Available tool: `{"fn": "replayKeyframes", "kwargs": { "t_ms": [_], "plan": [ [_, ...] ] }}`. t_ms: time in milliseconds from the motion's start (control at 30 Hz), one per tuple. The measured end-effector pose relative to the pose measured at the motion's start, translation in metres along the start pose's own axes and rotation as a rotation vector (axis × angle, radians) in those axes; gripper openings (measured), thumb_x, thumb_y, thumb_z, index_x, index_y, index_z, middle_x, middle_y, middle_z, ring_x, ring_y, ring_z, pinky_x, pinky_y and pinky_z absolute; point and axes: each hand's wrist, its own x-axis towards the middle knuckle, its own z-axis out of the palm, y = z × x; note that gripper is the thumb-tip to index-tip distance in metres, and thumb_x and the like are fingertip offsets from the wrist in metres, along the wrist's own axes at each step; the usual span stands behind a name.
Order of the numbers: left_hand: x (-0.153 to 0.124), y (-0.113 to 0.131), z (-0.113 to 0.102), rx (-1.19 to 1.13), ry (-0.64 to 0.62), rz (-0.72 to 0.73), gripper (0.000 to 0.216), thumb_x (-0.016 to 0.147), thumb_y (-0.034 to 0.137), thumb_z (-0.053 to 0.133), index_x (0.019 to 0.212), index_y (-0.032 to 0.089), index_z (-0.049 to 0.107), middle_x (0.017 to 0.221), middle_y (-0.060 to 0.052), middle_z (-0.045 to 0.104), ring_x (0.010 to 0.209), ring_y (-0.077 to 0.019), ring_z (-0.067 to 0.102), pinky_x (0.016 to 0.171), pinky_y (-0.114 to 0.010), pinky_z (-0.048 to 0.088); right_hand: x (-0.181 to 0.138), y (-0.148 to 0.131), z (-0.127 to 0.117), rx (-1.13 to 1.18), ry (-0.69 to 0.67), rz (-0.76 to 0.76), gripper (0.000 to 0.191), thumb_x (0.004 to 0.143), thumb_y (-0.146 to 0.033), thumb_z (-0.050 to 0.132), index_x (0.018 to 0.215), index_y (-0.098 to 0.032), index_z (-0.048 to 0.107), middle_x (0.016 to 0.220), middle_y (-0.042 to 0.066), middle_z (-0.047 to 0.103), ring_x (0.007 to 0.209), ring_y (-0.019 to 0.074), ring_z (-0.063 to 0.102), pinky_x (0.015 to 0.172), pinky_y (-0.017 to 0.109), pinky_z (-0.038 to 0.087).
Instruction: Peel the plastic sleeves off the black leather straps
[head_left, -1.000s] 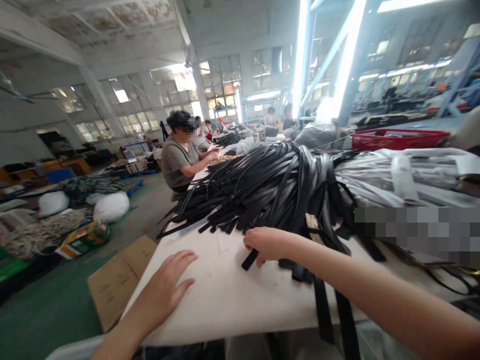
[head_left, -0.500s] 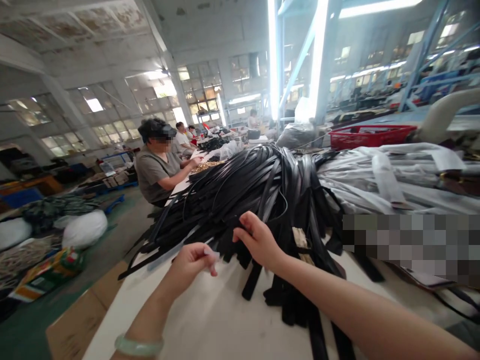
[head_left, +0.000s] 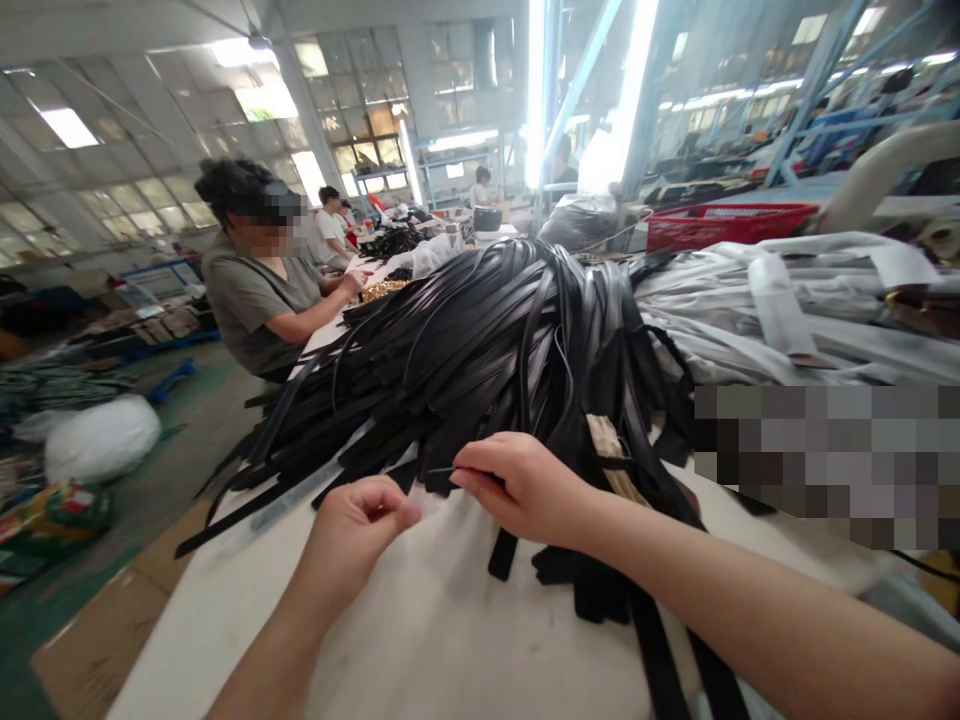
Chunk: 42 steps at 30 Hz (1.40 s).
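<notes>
Right hand (head_left: 525, 490) pinches a thin strip (head_left: 442, 470); left hand (head_left: 356, 530) has fingertips together (contents unclear); strap heap (head_left: 480, 350) looks mostly unworked

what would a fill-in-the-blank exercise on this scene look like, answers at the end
1. The straps heaped on the table are ____.
2. The plastic basket beyond the pale bundle is ____.
3. A thin sliver pokes out from the fingertips of the person's ____ hand.

Missing words: black; red; right

Straps (head_left: 487, 330) on table (head_left: 420, 630), bundle (head_left: 780, 300) at their right, basket (head_left: 727, 228) behind bundle, carton (head_left: 112, 630) left of table
</notes>
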Motion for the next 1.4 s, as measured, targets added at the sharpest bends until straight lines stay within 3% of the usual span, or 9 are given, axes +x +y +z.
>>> {"fn": "replayKeyframes", "kwargs": {
  "t_ms": [233, 500, 667, 867, 967, 1033, 1133, 1233, 1400],
  "plan": [
    [0.001, -0.001, 0.001, -0.04, 0.011, -0.073, 0.028, 0.061, 0.036, 0.072, 0.052, 0.017, 0.054, 0.057, 0.004, 0.05, 0.058, -0.013, 0.043, 0.058, -0.025, 0.033, -0.002, -0.003, 0.005, -0.145, -0.041, -0.013, 0.027, 0.096, -0.026, 0.042, 0.078, -0.016, 0.059, 0.065, 0.003, 0.059, 0.061, 0.014, 0.05, 0.061, 0.025, 0.035],
    [0.0, 0.0, 0.0, -0.033, -0.006, -0.029, 0.028, 0.065, 0.037, 0.073, 0.051, 0.018, 0.058, 0.057, 0.002, 0.054, 0.06, -0.0141, 0.048, 0.059, -0.025, 0.036, -0.001, -0.003, 0.007, -0.227, -0.15, -0.032, 0.027, 0.094, -0.024, 0.044, 0.072, -0.016, 0.058, 0.063, 0.003, 0.061, 0.057, 0.013, 0.052, 0.058, 0.027, 0.031],
    [-0.002, -0.007, 0.002, -0.066, -0.107, -0.036, 0.019, 0.071, 0.035, 0.071, 0.083, 0.02, 0.074, 0.074, -0.002, 0.072, 0.07, -0.0196, 0.062, 0.069, -0.029, 0.047, -0.003, -0.003, 0.01, -0.323, -0.231, -0.051, 0.026, 0.094, -0.025, 0.045, 0.072, -0.016, 0.057, 0.065, 0.003, 0.063, 0.058, 0.0134, 0.054, 0.06, 0.028, 0.03],
    [-0.004, -0.002, 0.007, 0.14, -0.13, 0.067, 0.011, 0.075, 0.029, 0.066, 0.076, 0.022, 0.074, 0.077, -0.001, 0.074, 0.074, -0.0201, 0.064, 0.069, -0.028, 0.047, -0.004, -0.006, 0.018, -0.367, -0.301, -0.052, 0.021, 0.093, -0.024, 0.046, 0.077, -0.016, 0.056, 0.07, 0.004, 0.065, 0.063, 0.0161, 0.059, 0.063, 0.029, 0.033],
    [-0.005, 0.002, 0.006, 0.305, -0.123, 0.162, 0.014, 0.081, 0.029, 0.059, 0.083, 0.023, 0.072, 0.087, -0.001, 0.073, 0.082, -0.0203, 0.064, 0.075, -0.029, 0.045, -0.004, -0.006, 0.016, -0.328, -0.33, -0.052, 0.011, 0.091, -0.019, 0.048, 0.097, -0.013, 0.056, 0.078, 0.005, 0.066, 0.071, 0.0182, 0.061, 0.065, 0.029, 0.036],
    [-0.005, 0.002, 0.002, 0.449, -0.076, 0.197, 0.016, 0.084, 0.027, 0.053, 0.083, 0.022, 0.069, 0.087, -0.002, 0.071, 0.083, -0.0207, 0.062, 0.075, -0.03, 0.044, -0.002, 0.001, 0.011, -0.299, -0.319, -0.04, 0.019, 0.091, -0.018, 0.05, 0.109, -0.011, 0.053, 0.085, 0.007, 0.067, 0.079, 0.0192, 0.061, 0.069, 0.028, 0.037],
    [-0.006, 0.001, -0.005, 0.624, -0.038, 0.2, 0.018, 0.087, 0.027, 0.047, 0.08, 0.021, 0.063, 0.083, -0.002, 0.068, 0.081, -0.0215, 0.061, 0.074, -0.032, 0.041, 0.002, 0.019, 0.003, -0.321, -0.337, -0.035, 0.009, 0.091, -0.019, 0.051, 0.094, -0.015, 0.058, 0.084, 0.006, 0.066, 0.083, 0.0187, 0.059, 0.076, 0.029, 0.037],
    [-0.008, 0.002, -0.005, 0.736, -0.096, 0.175, 0.021, 0.089, 0.026, 0.041, 0.08, 0.021, 0.059, 0.079, -0.002, 0.066, 0.077, -0.0218, 0.061, 0.07, -0.032, 0.039, 0.006, 0.033, 0.002, -0.375, -0.339, -0.059, 0.016, 0.091, -0.019, 0.052, 0.077, -0.017, 0.06, 0.079, 0.005, 0.064, 0.078, 0.0172, 0.056, 0.077, 0.03, 0.036],
    [-0.012, 0.011, 0.005, 0.817, -0.163, 0.157, 0.023, 0.091, 0.023, 0.035, 0.083, 0.022, 0.057, 0.077, -0.002, 0.065, 0.074, -0.0206, 0.062, 0.065, -0.03, 0.038, 0.007, 0.023, 0.018, -0.443, -0.198, -0.12, 0.012, 0.088, -0.019, 0.054, 0.078, -0.018, 0.06, 0.078, 0.003, 0.063, 0.079, 0.018, 0.053, 0.082, 0.032, 0.033]
  ]
}}
